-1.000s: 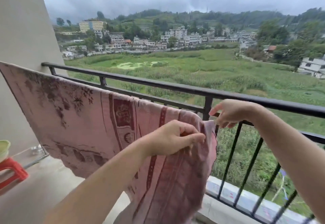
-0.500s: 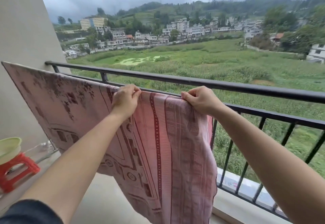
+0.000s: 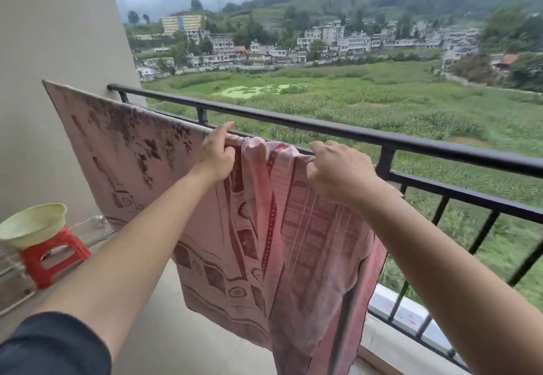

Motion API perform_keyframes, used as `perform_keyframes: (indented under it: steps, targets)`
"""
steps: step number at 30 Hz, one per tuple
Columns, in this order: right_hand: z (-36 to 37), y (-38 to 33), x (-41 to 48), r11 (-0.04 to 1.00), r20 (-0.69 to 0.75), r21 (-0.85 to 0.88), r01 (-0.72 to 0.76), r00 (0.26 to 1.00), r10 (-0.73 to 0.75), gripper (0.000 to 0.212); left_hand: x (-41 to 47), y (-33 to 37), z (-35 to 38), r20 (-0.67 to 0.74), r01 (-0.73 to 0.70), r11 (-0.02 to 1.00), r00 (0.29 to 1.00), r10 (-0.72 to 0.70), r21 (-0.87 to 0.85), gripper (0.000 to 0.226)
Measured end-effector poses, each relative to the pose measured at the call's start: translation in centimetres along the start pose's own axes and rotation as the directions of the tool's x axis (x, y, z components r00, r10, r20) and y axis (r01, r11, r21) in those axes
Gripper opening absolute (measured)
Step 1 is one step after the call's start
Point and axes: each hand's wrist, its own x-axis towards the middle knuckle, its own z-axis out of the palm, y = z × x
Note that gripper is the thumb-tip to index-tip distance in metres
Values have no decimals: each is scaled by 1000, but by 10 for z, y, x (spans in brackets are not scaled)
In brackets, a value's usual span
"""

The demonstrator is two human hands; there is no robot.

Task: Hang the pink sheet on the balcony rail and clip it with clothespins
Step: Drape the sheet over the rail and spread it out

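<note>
Far left: pale green basin (image 3: 32, 221) atop red stool (image 3: 53, 254) on balcony floor. Pink sheet (image 3: 132, 163) hangs spread along balcony rail (image 3: 411, 142), just below top bar, right part bunched. Left hand (image 3: 216, 154) grips sheet's top edge. Right hand (image 3: 335, 171) clutches bunched fabric further right.

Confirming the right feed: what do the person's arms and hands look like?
No gloves, rings or watch show on the left hand or right hand. The left forearm and right forearm are uncovered. A dark sleeve covers the left upper arm; none shows on the right.
</note>
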Motion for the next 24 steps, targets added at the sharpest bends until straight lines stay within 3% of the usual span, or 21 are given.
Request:
perform_keyframes:
  steps: [4,7,12,15,18,21,23,24]
  targets:
    - [28,-41,21,1000,-101,28,-7,995,10,52,29,-48,-9,225,-58,941,974,-19,332,75]
    - [49,-69,46,999,-102,-41,-30,994,26,63,59,-84,-17,271,-155,876,962,29,457,70]
    - [71,-95,80,961,-48,-253,-109,994,100,72,103,-142,-36,283,-259,835,950,131,485,52]
    - [69,-98,85,935,-25,-320,-154,988,154,53,125,-177,-49,274,-231,838,956,102,494,59]
    - [60,-96,91,916,106,-330,-229,955,277,42,149,-203,-57,293,-238,846,951,102,478,62]
    - [55,-121,115,929,275,-283,-239,908,317,63,165,-225,-60,300,-253,856,946,121,451,56]
    - [70,-155,141,966,194,-173,-195,954,227,82,172,-245,-64,292,-295,857,939,179,423,60]
    - [82,-174,156,980,110,-109,-168,978,180,81,176,-257,-67,280,-321,857,935,218,404,65]
